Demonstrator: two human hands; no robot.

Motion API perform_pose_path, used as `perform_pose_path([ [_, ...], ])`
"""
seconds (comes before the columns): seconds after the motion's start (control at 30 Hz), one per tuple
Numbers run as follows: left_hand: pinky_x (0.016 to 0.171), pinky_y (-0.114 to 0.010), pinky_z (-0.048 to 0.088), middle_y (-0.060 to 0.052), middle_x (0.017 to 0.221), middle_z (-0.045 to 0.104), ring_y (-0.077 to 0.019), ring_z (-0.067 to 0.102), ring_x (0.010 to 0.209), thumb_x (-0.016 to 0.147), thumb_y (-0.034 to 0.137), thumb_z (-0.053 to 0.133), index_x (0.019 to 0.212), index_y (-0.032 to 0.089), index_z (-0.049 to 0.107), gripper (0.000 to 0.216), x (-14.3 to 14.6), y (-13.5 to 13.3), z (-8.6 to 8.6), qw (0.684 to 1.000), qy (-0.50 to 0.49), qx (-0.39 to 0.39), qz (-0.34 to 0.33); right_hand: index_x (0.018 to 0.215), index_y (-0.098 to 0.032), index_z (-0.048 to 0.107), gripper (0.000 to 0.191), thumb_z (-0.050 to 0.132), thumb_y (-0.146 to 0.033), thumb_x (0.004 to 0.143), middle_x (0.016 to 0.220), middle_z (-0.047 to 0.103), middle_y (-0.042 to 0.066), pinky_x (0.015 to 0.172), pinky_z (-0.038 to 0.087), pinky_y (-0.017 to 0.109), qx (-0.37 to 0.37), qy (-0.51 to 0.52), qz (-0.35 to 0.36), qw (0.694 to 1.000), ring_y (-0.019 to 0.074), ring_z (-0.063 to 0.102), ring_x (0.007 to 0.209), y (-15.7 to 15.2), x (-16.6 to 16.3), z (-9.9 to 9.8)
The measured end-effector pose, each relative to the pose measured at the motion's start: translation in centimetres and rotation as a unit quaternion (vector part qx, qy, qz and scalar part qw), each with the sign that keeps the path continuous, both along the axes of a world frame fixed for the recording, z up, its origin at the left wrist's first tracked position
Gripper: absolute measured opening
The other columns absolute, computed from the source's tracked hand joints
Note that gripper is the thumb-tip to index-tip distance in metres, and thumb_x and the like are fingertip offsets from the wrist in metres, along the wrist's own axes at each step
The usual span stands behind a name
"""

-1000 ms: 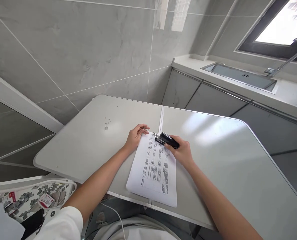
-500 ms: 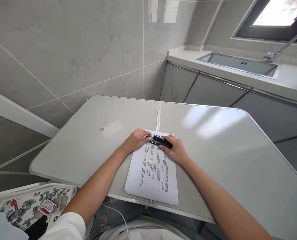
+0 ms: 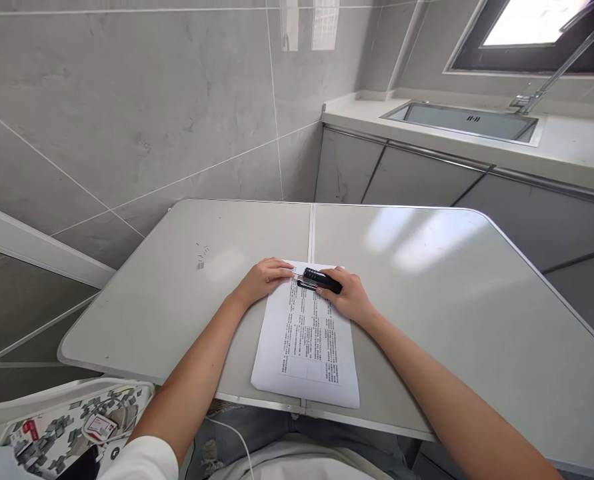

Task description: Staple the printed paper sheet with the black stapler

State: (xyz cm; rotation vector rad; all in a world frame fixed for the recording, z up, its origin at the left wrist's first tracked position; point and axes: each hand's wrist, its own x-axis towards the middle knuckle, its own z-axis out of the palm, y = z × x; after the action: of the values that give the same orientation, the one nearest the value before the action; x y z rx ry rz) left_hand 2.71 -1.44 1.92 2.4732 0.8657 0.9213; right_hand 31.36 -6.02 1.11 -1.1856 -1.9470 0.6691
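Note:
On the printed sheets lies a black stapler, angled across their upper part. My right hand is wrapped round its black body from the right. A thin silver metal part sticks out of the stapler's left end. My left hand rests at the sheets' upper left edge, its fingertips closed at that metal part; exactly what they pinch is too small to make out clearly. Further left on the table are a small grey block of staples and several loose staples.
A white tray at the lower left holds many grey staple blocks, a red-and-white box and a cable. Tiled wall stands behind the table. A counter with a sink and faucet runs along the right.
The camera view has shifted slightly. My left hand has drawn a little left from the stapler's body, and more of the silver part shows. My right hand keeps its hold.

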Motion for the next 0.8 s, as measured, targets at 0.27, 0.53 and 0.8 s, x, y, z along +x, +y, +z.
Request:
perform_pose_path([
  [0.27,0.096,-0.041,0.050,-0.003,0.099,0.076,-0.0203,0.065,0.100,0.102,0.030,0.064,0.105,0.026,0.073,0.010,1.2,-2.1,2.1,0.997,-0.030,-0.069,-0.014,0.103,-0.025,0.079,0.024,0.080,-0.038,0.084,0.080,0.069,0.002,0.067,0.049,0.033,0.024,0.090,0.055,0.994,0.0184,0.062,0.070,-0.7,0.5,1.3],
  [0.53,0.096,-0.039,0.046,-0.005,0.099,0.074,-0.0208,0.060,0.095,0.104,0.037,0.059,0.085,0.023,0.065,0.025,2.6,-2.5,2.0,0.995,0.018,-0.074,-0.064,0.100,-0.025,0.080,0.024,0.081,-0.044,0.085,0.080,0.070,0.004,0.067,0.052,0.034,0.032,0.068,0.075,0.994,0.0197,0.063,0.073,-2.0,-0.7,1.7],
  [0.8,0.098,-0.042,0.048,-0.006,0.096,0.070,-0.0234,0.063,0.096,0.100,0.039,0.062,0.085,0.023,0.064,0.022,-0.7,-1.3,3.0,0.959,-0.003,-0.014,0.283,0.106,-0.028,0.077,0.029,0.080,-0.048,0.087,0.087,0.071,0.004,0.072,0.055,0.036,-0.006,0.066,0.011,0.998,0.0217,0.066,0.076,-2.5,-2.0,1.6],
])
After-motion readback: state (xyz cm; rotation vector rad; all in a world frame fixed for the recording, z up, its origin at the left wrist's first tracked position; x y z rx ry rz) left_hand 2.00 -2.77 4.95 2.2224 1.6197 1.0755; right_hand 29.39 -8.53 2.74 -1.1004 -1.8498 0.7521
